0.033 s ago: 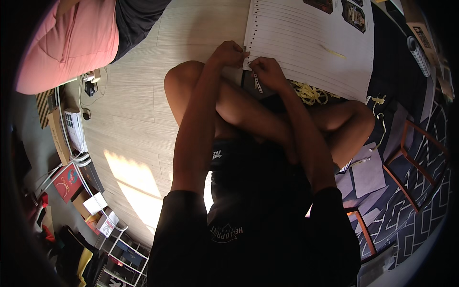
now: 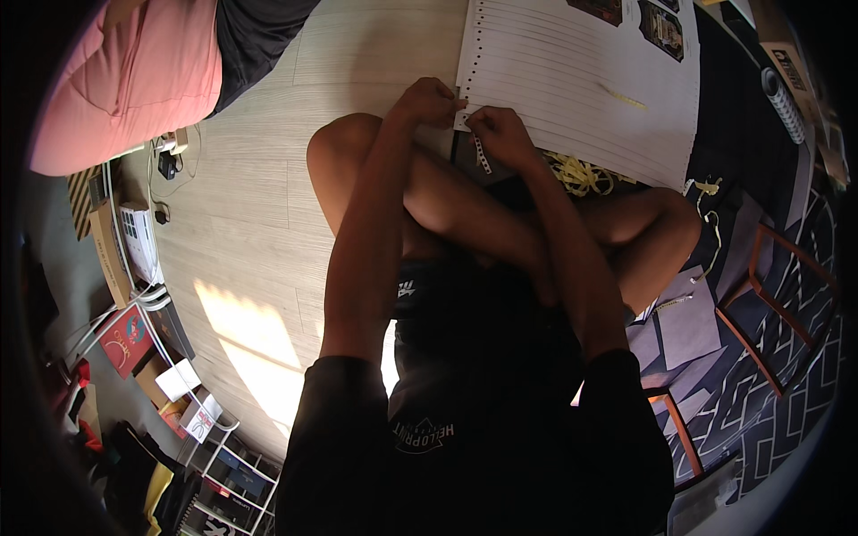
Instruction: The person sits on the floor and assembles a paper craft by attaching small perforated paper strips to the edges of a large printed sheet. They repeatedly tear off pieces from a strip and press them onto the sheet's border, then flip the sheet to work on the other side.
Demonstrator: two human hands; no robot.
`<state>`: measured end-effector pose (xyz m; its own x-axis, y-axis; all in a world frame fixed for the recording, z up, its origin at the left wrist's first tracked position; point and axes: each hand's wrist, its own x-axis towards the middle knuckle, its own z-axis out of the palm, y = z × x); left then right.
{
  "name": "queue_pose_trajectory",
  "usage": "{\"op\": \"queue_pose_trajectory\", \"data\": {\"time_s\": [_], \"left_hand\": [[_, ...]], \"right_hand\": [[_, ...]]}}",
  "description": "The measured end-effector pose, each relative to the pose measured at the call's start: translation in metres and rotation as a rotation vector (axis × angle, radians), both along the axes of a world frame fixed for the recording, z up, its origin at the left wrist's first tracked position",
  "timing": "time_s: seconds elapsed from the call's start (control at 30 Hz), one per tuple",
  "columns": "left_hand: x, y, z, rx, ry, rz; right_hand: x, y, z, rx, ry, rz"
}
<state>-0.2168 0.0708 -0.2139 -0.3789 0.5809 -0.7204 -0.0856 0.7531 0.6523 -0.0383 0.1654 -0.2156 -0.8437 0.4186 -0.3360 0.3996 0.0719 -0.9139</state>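
A large white lined sheet (image 2: 572, 107) lies in front of me, with a row of punched holes down its left edge and dark pictures near its far side. At its near left corner my left hand (image 2: 431, 102) is closed, thumb and finger pinching the holed edge. Just right of it, my right hand (image 2: 505, 136) is closed too, over the sheet's near edge. From its fingers hangs a short white paper strip with holes (image 2: 483, 155). The fingertips of both hands nearly meet; the exact pinch points are partly hidden.
Curled yellowish strips (image 2: 581, 174) are heaped by my right forearm. Grey sheets (image 2: 688, 322) and a reddish-brown frame (image 2: 751, 330) lie at the right. A person in pink clothing (image 2: 143, 80) sits far left, above a cable (image 2: 197, 161) and shelving (image 2: 241, 482).
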Motion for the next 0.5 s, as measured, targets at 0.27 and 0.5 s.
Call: {"op": "queue_pose_trajectory", "data": {"time_s": [0.27, 0.5], "left_hand": [[0.002, -0.004, 0.01, -0.03, 0.002, -0.13], [0.006, -0.003, 0.001, -0.048, 0.173, -0.209]], "right_hand": [[-0.009, -0.003, 0.009, 0.086, -0.107, 0.028], [-0.011, -0.006, 0.0, 0.243, -0.143, 0.044]]}}
